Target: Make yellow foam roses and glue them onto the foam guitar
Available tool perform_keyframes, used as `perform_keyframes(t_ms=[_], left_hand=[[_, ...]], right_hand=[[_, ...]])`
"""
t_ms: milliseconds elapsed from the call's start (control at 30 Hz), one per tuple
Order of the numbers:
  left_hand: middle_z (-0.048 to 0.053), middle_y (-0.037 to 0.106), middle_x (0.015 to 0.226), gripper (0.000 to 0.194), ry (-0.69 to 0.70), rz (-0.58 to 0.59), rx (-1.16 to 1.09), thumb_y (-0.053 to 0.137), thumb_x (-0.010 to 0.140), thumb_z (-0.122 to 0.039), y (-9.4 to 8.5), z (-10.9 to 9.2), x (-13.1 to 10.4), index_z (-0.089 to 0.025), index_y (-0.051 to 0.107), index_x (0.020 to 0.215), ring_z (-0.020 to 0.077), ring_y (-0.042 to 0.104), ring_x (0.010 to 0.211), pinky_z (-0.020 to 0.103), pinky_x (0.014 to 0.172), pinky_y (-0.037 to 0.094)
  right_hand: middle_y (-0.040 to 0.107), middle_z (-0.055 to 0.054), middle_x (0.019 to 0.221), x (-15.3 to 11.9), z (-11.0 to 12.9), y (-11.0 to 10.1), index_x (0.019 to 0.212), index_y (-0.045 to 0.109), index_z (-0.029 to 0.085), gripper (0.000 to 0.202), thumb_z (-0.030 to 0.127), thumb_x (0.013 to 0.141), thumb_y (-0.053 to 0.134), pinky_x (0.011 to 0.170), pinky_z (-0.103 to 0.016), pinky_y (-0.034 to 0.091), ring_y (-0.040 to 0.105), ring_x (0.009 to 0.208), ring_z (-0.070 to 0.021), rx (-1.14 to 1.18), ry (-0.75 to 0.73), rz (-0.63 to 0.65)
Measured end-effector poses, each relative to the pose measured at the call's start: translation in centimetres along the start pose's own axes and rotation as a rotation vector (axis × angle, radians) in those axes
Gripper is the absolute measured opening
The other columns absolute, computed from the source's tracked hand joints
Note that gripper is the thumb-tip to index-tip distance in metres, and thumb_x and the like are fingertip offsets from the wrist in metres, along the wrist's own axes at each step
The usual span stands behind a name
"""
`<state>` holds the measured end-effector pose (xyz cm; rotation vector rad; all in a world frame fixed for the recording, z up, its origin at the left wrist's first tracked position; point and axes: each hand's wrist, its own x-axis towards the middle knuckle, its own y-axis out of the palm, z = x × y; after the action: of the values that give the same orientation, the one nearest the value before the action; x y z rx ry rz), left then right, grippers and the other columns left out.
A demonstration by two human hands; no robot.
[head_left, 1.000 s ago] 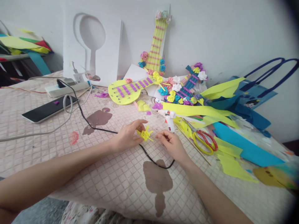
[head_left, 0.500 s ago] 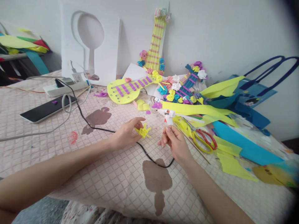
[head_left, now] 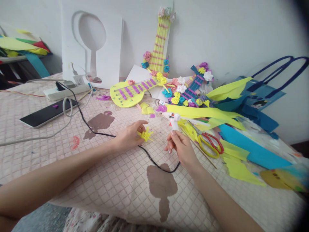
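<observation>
- Upper left: one heap of coloured paper (head_left: pixel 23 43); below it, one dark flat slab (head_left: pixel 45 115) with one purple scrap on it; just above that, one white power strip (head_left: pixel 51 94).
- Upper left of centre: one white board (head_left: pixel 114 48) with one spoon-shaped hole, upright by the wall; below it, one of two brown patches (head_left: pixel 102 124) on the cloth, the other at lower centre.
- Centre: the left hand (head_left: pixel 130 137), half curled, thumb and fingers around the edge of one yellow paper flower (head_left: pixel 145 135); the flower is at mid-frame, above the cloth; one black cord (head_left: pixel 154 161) bends below both hands.
- Upper centre: three paper guitars, two yellow and one blue; one yellow lies flat (head_left: pixel 126 98), one leans upright (head_left: pixel 160 45), the blue one (head_left: pixel 195 85) is tilted among paper flowers.
- Right of centre: one white glue gun (head_left: pixel 174 117); just below it, the right hand (head_left: pixel 182 148), mostly closed, thumb near the forefinger; whether it pinches anything, I cannot tell.
- Right: one stick (head_left: pixel 209 159); one pair of scissors (head_left: pixel 214 143) with one red and one yellow handle; one blue bag (head_left: pixel 270 98), upper right.
</observation>
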<state>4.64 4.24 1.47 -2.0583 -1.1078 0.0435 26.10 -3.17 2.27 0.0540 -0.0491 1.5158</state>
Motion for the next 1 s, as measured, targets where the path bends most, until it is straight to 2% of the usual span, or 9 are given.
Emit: perform_keyframes(t_ms=[200, 433, 567, 667, 867, 933, 1000], left_hand=[[0.003, 0.06, 0.098, 0.053, 0.013, 0.049, -0.007, 0.058, 0.071, -0.013, 0.2, 0.1, -0.1, -0.022, 0.04, 0.12, 0.0154, 0.059, 0.089, 0.032, 0.083, 0.049], [0.006, 0.061, 0.104, 0.047, 0.015, 0.093, 0.022, 0.062, 0.071, -0.016, -0.4, 0.0, 0.0, -0.019, 0.046, 0.116, 0.0179, 0.06, 0.095, 0.033, 0.085, 0.048], [0.007, 0.06, 0.109, 0.044, 0.044, 0.123, 0.045, 0.062, 0.071, -0.016, -1.1, 0.1, 0.1, -0.019, 0.048, 0.112, 0.0194, 0.058, 0.101, 0.034, 0.087, 0.047], [0.007, 0.059, 0.111, 0.043, 0.056, 0.135, 0.067, 0.062, 0.071, -0.015, -1.6, 0.2, 0.2, -0.019, 0.049, 0.112, 0.0192, 0.057, 0.102, 0.034, 0.088, 0.046], [0.004, 0.06, 0.113, 0.042, 0.048, 0.149, 0.129, 0.056, 0.071, -0.009, -2.0, 0.4, 0.3, -0.02, 0.051, 0.111, 0.0182, 0.057, 0.104, 0.032, 0.09, 0.045], [0.003, 0.06, 0.112, 0.04, 0.039, 0.153, 0.144, 0.053, 0.072, -0.009, -2.0, 0.3, 0.3, -0.02, 0.052, 0.11, 0.0175, 0.058, 0.102, 0.031, 0.089, 0.045], [0.003, 0.061, 0.11, 0.036, 0.027, 0.147, 0.16, 0.05, 0.075, -0.01, -2.0, 0.3, 0.4, -0.021, 0.053, 0.11, 0.0169, 0.059, 0.099, 0.03, 0.087, 0.045]], right_hand=[[0.044, 0.008, 0.047, -0.1, 0.0, 0.1, 0.072, 0.055, 0.019, 0.032, 0.047, 0.087, 0.049, 0.054, -0.027, 0.052, 0.044, 0.04, -0.0074, -0.048, 0.008, 0.029], [0.043, 0.008, 0.047, 0.2, -0.2, -0.3, 0.073, 0.054, 0.019, 0.03, 0.044, 0.089, 0.046, 0.052, -0.025, 0.049, 0.046, 0.041, -0.0075, -0.107, -0.017, 0.032], [0.054, 0.005, 0.063, 0.3, 0.3, -1.0, 0.08, 0.055, 0.019, 0.022, 0.04, 0.085, 0.053, 0.046, -0.022, 0.043, 0.048, 0.044, -0.0067, -0.285, -0.018, 0.049], [0.057, 0.003, 0.068, 0.3, 1.0, -1.9, 0.082, 0.057, 0.02, 0.017, 0.037, 0.082, 0.057, 0.044, -0.021, 0.039, 0.048, 0.046, -0.0074, -0.49, -0.022, 0.066], [0.051, 0.004, 0.048, 0.5, 2.5, -5.0, 0.071, 0.061, 0.02, 0.026, 0.036, 0.087, 0.047, 0.049, -0.024, 0.035, 0.047, 0.048, -0.011, -0.895, -0.1, 0.027], [0.058, 0.003, 0.06, 0.7, 2.8, -6.3, 0.084, 0.063, 0.021, 0.015, 0.032, 0.082, 0.053, 0.051, -0.024, 0.036, 0.051, 0.052, -0.0114, -0.964, -0.121, -0.018], [0.064, 0.001, 0.077, 1.0, 2.9, -7.4, 0.092, 0.061, 0.022, 0.017, 0.03, 0.08, 0.056, 0.055, -0.024, 0.039, 0.055, 0.059, -0.012, -0.987, -0.165, -0.089]])
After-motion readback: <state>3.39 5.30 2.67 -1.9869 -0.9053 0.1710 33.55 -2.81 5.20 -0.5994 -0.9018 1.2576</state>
